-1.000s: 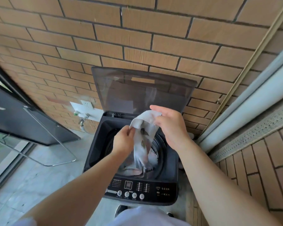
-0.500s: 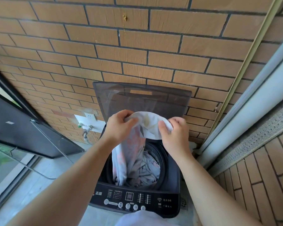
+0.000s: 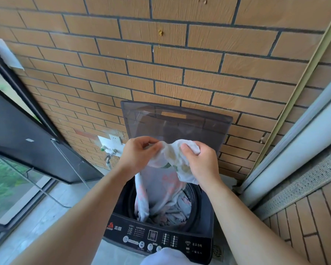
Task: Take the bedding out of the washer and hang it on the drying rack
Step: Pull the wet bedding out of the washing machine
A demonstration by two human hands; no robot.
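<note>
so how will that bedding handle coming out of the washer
Likely floppy: the bedding drapes limp from the left hand and right hand into the washer. Probably heavy, since much lies bunched inside. Its tail may drag on the rim.

Head-worn view, close above washer (image 3: 197,233)

White bedding (image 3: 161,186) with pink prints, black washer (image 3: 203,222), tan brick wall (image 3: 161,69).

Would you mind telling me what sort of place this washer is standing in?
Most likely a home balcony used for laundry: a top-loading washer with bedding in it stands against a brick-tiled wall, a tap sits beside it, and a glass window on the left shows greenery outside.
</note>
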